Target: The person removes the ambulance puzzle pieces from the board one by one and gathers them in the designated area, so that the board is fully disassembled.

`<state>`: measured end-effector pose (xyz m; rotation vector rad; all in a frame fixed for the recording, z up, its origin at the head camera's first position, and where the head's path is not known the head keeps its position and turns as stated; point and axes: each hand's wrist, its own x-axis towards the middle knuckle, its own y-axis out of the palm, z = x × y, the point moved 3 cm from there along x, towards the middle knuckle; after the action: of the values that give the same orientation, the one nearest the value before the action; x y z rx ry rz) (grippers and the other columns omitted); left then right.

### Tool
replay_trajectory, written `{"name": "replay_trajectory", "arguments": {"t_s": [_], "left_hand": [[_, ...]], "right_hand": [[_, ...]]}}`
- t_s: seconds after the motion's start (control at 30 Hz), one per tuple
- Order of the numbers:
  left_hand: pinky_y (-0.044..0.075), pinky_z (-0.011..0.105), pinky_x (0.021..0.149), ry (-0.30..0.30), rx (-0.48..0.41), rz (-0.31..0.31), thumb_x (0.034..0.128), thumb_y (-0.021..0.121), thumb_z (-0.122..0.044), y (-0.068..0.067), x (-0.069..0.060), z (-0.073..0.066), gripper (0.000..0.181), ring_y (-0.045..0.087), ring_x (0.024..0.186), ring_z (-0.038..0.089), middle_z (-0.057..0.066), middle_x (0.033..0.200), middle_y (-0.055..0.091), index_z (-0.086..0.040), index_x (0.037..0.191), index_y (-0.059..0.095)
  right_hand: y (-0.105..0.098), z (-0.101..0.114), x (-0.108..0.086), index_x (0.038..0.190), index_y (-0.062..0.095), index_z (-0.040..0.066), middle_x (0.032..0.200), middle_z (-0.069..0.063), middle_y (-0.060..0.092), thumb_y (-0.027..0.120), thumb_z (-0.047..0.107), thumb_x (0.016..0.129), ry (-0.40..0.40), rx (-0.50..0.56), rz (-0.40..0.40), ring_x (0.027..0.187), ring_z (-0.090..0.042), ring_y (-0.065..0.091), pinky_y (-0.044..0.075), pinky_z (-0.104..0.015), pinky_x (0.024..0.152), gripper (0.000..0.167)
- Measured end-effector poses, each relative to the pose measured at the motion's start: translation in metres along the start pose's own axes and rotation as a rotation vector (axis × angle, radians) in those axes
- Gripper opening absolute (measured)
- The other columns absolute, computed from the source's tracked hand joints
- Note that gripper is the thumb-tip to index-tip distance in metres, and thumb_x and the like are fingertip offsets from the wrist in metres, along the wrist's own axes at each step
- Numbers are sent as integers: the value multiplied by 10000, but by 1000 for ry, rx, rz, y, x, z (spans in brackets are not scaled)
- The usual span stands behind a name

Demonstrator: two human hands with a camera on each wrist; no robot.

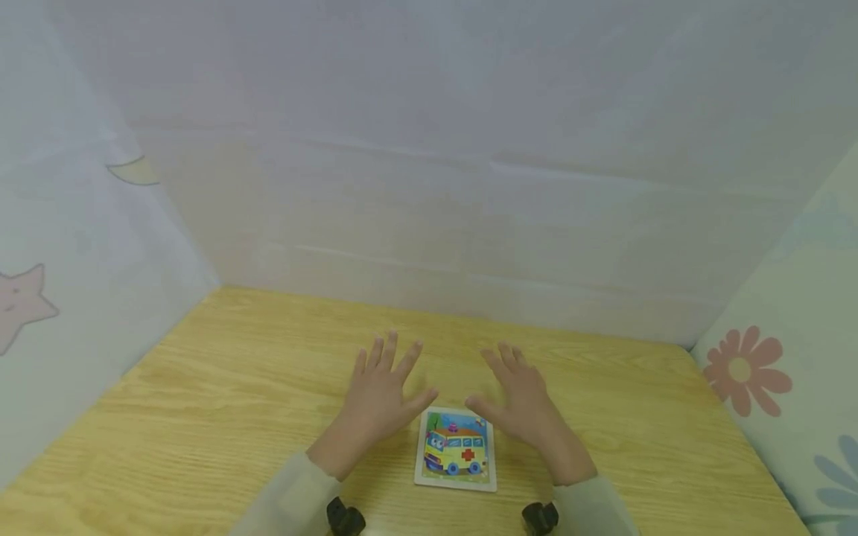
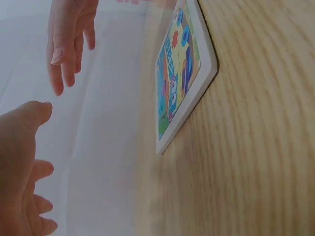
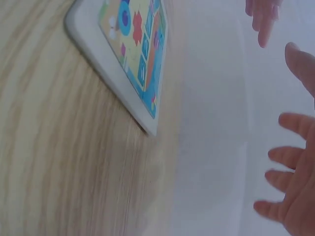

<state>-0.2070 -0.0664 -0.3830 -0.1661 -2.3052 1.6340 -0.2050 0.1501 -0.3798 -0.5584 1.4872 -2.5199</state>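
A square picture puzzle board [image 1: 456,450] with a white border lies flat on the wooden table, showing a yellow ambulance with a red cross. On its left side my left hand [image 1: 377,398] hovers with fingers spread, holding nothing. My right hand [image 1: 523,402] is held up at the board's right side, fingers extended and likewise bare of any object. Both thumbs point inward above the board's far edge. In the left wrist view the board [image 2: 182,73] sits below the two hands, apart from them. The right wrist view shows the board's thick pale edge [image 3: 113,83].
The wooden table [image 1: 268,357] reaches back to a pale cloth wall [image 1: 429,223]. Cloth side walls carry a printed star [image 1: 23,305] on the left and a red flower [image 1: 745,371] on the right. Dark wrist devices [image 1: 345,516] sit by both sleeves.
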Motion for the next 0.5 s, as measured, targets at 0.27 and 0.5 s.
{"name": "replay_trajectory", "arguments": {"t_s": [0.27,0.5], "left_hand": [[155,567,1116,134,-237,116,845,615,-477,5,-11,3,788,195,1378,404,187,1512,216,-152,1471,263],[176,556,1114,191,-314,231,793,688,-446,15,-19,7,850,241,1363,400,197,1482,287,-60,1444,301]], "right_hand": [[2,10,6,1432,353,141,1462,-82,370,577,530,848,-127,71,102,1333,-308,353,350,-521,1046,736],[11,17,13,1395,414,130,1371,-67,494,650,382,849,-137,100,240,1230,-284,487,417,-479,1003,646]]}}
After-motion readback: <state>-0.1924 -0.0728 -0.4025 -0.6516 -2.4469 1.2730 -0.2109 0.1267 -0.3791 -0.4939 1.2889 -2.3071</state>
